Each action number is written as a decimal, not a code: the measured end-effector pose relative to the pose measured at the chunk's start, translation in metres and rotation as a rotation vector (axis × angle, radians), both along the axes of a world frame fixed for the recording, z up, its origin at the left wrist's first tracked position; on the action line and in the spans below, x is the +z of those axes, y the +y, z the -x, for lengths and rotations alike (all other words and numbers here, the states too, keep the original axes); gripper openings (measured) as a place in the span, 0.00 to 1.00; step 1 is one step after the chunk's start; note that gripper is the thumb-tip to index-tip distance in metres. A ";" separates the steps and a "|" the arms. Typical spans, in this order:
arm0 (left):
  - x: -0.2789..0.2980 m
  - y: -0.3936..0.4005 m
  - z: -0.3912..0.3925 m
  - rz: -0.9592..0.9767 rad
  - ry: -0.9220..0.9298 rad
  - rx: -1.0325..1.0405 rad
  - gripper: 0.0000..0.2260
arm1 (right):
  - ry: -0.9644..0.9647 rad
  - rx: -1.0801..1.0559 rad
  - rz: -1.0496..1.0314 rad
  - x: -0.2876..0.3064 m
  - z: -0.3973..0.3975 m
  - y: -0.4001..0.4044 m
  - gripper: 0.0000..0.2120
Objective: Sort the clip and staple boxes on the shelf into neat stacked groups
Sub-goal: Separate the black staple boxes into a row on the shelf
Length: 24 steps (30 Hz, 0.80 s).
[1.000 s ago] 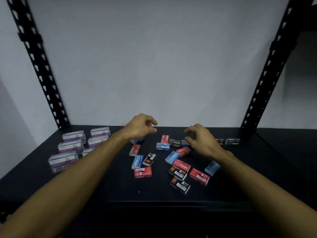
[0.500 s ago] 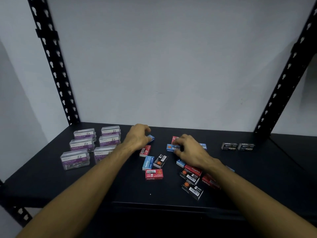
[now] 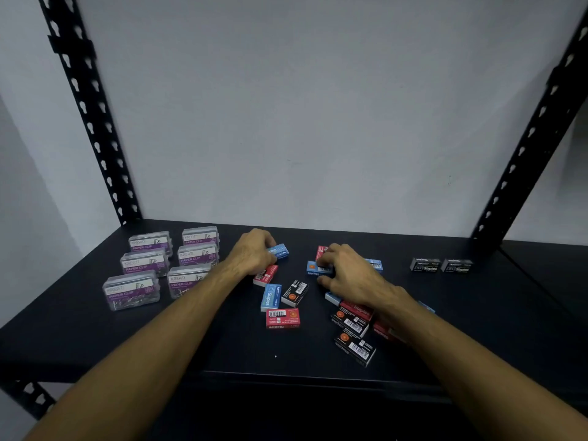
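— On the shelf, report the hands first.
— Both forearms reach in from the front edge. The left hand is at centre rear. Its fingers curl round the rear blue box, thumb on the near side. That box lies just behind a red box.
— And the right hand?
— It is at centre, well apart from the left hand. Its fingers curl down onto the centre blue box and cover its right end. Whether they grip it or only rest on it cannot be told.
— Next, the stock.
— Six clip boxes, clear with purple labels, stand at left in two rows of three. Loose staple boxes in red, blue and black lie unstacked at centre, several overlapping under the right forearm. Two black boxes lie side by side at right rear, well apart from the others.
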State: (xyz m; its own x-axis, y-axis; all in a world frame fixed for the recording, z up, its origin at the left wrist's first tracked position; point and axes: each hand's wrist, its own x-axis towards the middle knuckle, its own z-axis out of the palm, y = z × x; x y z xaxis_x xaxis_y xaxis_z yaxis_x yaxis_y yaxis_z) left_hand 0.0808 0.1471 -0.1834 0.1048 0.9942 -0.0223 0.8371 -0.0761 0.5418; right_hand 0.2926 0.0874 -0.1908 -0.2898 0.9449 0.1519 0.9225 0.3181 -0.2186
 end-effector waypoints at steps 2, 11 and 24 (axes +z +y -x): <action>0.000 0.000 0.001 0.015 -0.032 -0.020 0.13 | 0.012 0.015 0.001 0.000 0.000 0.000 0.15; 0.002 -0.004 0.001 0.031 -0.114 -0.131 0.10 | 0.121 0.031 0.085 0.006 0.002 -0.003 0.12; 0.005 -0.001 0.003 0.058 -0.064 -0.144 0.10 | 0.270 -0.017 0.134 0.005 -0.005 -0.003 0.13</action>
